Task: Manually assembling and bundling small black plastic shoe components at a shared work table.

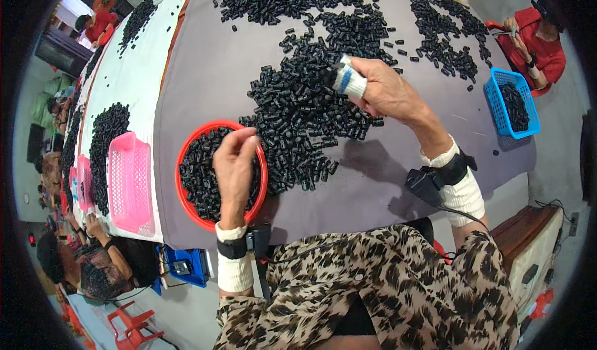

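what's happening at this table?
A person sits at a grey-covered table strewn with small black cylindrical parts. The left hand hovers over a round red basket partly filled with those parts. The right hand, fingertips wrapped in tape, reaches into the big pile. A pink basket and a blue basket sit nearby; other people work further along the table.

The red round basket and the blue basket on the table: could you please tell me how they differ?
The red round basket is circular and lies near the table's front edge under the left hand; the blue basket is rectangular and sits at the far right edge, away from both hands. The red one lies next to the big heap of black pieces; the blue one sits apart from it. Both hold small black pieces.
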Demonstrator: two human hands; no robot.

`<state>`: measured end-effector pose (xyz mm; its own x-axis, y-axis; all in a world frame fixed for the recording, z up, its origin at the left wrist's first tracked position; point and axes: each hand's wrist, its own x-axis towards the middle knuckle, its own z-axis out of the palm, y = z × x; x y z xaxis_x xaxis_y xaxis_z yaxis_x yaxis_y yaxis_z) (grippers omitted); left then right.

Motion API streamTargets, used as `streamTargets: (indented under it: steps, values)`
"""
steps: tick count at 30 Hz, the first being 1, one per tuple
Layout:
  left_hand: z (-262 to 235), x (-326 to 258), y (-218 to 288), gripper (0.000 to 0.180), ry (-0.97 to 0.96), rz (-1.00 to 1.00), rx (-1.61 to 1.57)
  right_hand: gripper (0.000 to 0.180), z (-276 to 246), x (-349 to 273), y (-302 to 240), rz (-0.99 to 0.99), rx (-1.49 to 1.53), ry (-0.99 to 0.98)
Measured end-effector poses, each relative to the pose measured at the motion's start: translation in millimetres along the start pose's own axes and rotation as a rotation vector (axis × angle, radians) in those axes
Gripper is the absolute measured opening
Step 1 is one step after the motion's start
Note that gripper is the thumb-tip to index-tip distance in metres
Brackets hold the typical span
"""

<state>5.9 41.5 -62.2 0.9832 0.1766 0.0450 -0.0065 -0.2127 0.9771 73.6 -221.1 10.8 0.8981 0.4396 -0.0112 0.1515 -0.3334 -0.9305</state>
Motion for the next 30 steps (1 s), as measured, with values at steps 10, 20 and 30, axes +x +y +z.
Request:
streamTargets:
  steps: [10,20,30]
  values:
    - [61.3,8.0,-22.9,0.021,-0.216,0.394,0.798,0.011,-8.2,-12.7,25.5,0.074,-0.032,0.019]
    - [68.8,16.5,-41.9,0.016,-0.256,0.467,0.851,0.009,-0.2,-13.8,33.2,0.133,-0.005,-0.034]
    - [39.0,14.2,37.3,0.016,-0.291,-0.161,-0.552,0.021,27.3,-2.7,11.5,-0.101,0.078,-0.038]
